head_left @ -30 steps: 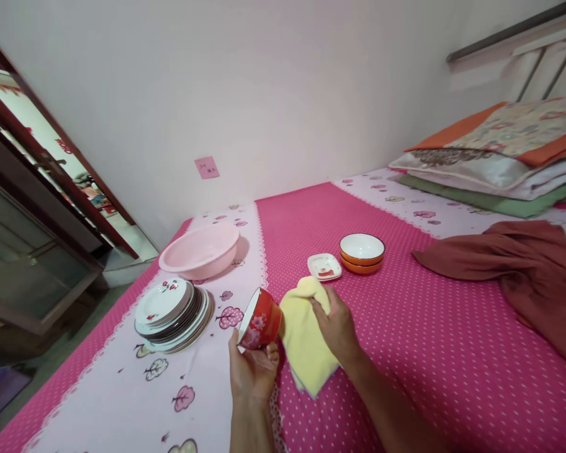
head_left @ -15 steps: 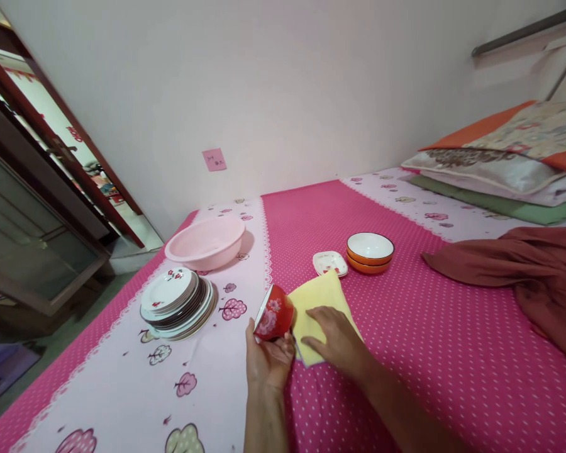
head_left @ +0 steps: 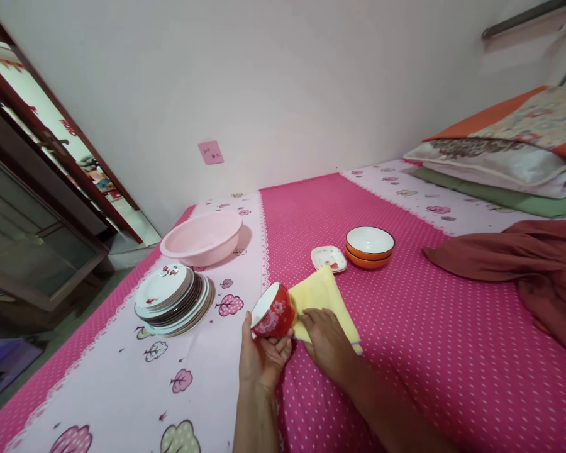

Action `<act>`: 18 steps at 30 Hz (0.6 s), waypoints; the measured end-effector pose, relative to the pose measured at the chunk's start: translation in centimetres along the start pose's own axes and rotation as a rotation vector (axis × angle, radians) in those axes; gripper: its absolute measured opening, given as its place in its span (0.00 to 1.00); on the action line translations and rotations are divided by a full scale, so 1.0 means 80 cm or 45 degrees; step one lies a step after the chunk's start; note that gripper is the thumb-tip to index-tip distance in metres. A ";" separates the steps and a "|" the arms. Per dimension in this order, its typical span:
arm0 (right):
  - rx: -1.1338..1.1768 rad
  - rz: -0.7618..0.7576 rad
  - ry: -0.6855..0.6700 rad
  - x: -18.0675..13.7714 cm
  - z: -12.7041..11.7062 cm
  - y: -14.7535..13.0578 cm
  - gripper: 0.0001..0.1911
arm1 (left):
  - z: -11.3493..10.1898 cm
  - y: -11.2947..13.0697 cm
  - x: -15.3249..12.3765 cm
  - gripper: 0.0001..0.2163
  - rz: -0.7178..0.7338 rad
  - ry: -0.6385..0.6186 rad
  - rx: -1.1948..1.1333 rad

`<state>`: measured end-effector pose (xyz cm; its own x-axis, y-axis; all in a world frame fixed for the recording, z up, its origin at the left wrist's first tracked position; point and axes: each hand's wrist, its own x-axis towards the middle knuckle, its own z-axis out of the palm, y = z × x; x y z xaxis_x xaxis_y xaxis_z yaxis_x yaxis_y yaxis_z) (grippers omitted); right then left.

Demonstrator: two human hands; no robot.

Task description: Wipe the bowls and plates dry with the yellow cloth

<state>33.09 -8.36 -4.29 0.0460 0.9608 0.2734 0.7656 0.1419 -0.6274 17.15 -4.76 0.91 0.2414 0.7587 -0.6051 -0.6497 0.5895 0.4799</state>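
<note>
My left hand (head_left: 266, 358) holds a red bowl (head_left: 282, 314) with pink flowers, tilted so that its white inside faces left. The thumb lies along the rim and the fingers support it from below. Against the bowl's right side lies a folded yellow cloth (head_left: 327, 296). My right hand (head_left: 324, 336) grips this cloth near the bowl's base, its fingers curled over the fabric; the fingertips are partly hidden. Behind the cloth sit small white dishes (head_left: 329, 258) with a red pattern, beside stacked orange bowls (head_left: 369, 254) with white insides.
To the left stand a stack of plates (head_left: 165, 292) and a pink basin (head_left: 202, 242). A pink dotted bedspread (head_left: 429, 352) lies under everything. On the right are a reddish-brown cloth (head_left: 523, 264) and stacked pillows (head_left: 504, 151). A wall (head_left: 283, 94) rises behind.
My right hand has moved left over the cloth, closer to the bowl, and its fingers have curled in. The bowl has turned slightly, showing more of its white inside. The view has shifted a little.
</note>
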 end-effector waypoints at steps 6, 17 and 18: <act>0.394 0.329 0.331 0.020 -0.020 0.027 0.15 | 0.002 0.003 -0.011 0.20 0.244 0.021 0.046; 1.121 0.661 0.601 0.019 -0.050 0.041 0.36 | 0.006 -0.006 -0.009 0.13 0.292 0.029 -0.060; 1.154 0.664 0.620 0.018 -0.051 0.040 0.35 | 0.005 -0.006 -0.007 0.12 0.280 0.029 -0.061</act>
<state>38.21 -7.47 -2.96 0.6151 0.7872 -0.0445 -0.1521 0.0630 -0.9864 17.63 -5.39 1.27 0.0745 0.8608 -0.5035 -0.7186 0.3964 0.5714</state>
